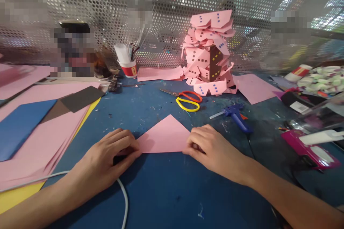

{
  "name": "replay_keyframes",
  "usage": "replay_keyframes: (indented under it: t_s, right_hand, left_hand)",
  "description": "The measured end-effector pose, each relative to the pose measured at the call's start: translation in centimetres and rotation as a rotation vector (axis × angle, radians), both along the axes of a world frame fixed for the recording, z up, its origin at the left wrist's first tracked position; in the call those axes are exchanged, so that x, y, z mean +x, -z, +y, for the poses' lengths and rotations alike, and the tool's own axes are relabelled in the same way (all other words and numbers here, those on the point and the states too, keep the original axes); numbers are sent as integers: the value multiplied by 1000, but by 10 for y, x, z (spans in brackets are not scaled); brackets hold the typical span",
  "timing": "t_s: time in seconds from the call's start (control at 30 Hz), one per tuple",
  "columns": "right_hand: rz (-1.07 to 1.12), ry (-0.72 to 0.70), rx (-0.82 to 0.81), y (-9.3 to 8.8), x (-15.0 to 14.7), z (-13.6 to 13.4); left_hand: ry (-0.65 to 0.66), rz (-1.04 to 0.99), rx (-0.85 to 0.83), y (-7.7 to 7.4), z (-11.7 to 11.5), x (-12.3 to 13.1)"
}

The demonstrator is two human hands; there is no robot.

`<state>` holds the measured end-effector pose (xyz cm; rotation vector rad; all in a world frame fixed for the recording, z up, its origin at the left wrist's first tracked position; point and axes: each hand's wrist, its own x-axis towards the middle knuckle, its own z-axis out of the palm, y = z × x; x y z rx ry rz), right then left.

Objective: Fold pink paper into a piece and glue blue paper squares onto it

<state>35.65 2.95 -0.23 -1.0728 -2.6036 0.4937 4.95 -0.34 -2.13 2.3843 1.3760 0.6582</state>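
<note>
A pink sheet of paper (166,135), triangular in outline with its peak pointing away from me, lies on the blue tabletop (161,189). My left hand (114,154) pinches its left corner between thumb and fingers. At the opposite corner, my right hand (205,146) is closed on the paper in the same way. Just beyond the peak rest scissors (185,101) with one red and one yellow handle loop. A blue glue gun (238,116) with a glue stick in it lies to the right of my right hand.
Folded pink paper pieces (208,53) with small printed squares are piled at the back. Pink sheets (72,128) with a blue sheet (27,127) lie left. A white cable (125,200) passes under my left wrist. A paper cup (129,68) stands behind; a magenta tool (309,150) lies right.
</note>
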Motion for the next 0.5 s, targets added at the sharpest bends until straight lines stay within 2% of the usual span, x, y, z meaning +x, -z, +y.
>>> replay_keyframes:
  t_s: [0.33, 0.5]
  right_hand:
    - [-26, 2, 7, 0, 2, -1]
    - [-39, 13, -9, -1, 2, -1]
  left_hand:
    - [-1, 52, -10, -6, -5, 6]
    - [22, 69, -14, -4, -4, 3]
